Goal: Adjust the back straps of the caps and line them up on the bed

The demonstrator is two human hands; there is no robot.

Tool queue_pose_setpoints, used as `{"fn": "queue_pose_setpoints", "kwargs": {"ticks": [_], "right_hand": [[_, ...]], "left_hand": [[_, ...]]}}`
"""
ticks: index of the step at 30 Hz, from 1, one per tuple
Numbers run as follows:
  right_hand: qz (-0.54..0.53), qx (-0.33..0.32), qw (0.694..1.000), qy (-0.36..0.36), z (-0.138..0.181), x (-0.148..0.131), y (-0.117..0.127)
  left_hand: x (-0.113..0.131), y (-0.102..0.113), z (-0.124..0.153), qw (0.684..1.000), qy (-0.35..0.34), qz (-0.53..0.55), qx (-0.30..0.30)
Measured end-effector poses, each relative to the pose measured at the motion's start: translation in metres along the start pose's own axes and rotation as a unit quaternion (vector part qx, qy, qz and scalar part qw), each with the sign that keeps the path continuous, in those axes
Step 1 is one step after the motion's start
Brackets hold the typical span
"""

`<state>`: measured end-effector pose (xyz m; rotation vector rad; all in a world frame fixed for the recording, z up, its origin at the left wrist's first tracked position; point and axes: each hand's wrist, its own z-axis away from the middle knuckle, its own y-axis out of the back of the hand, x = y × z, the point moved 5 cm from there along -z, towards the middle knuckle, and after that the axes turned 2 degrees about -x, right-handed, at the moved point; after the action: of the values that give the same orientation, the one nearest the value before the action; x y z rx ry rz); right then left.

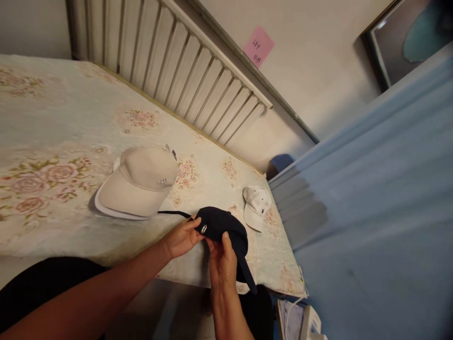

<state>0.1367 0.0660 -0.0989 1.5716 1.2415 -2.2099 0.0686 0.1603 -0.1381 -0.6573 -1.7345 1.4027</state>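
Note:
Between my two hands is a dark navy baseball cap (222, 224), held over the near edge of the table. My left hand (184, 237) pinches its edge beside a small metal buckle, and a thin dark strap trails off to the left from there. My right hand (222, 259) grips the cap lower down, thumb on the outside, with the brim pointing down to the right. Left of my hands a beige cap (141, 172) lies on the cloth, with a white brim edge showing beneath it. A smaller white cap (260, 203) with a dark logo lies to the right.
A floral tablecloth (88, 118) covers the table. Behind it stands a white slatted rail (184, 66) against the wall, where a pink note (259, 46) is stuck. A blue curtain (371, 203) hangs on the right. A white device with a cable (311, 323) sits below the table's right corner.

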Motion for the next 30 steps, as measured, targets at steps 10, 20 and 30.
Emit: {"fn": "queue_pose_setpoints", "kwargs": {"ticks": [10, 20, 30], "right_hand": [[0.091, 0.062, 0.994, -0.004, -0.004, -0.004, 0.005], [0.112, -0.009, 0.994, -0.004, -0.002, -0.001, -0.006], [0.123, 0.048, 0.991, 0.006, -0.014, -0.013, 0.007]], "left_hand": [[0.002, 0.004, 0.008, 0.987, 0.049, -0.148, 0.036], [0.003, 0.001, 0.01, 0.969, 0.066, -0.239, 0.022], [0.014, -0.002, 0.011, 0.952, 0.051, -0.302, 0.015]]}}
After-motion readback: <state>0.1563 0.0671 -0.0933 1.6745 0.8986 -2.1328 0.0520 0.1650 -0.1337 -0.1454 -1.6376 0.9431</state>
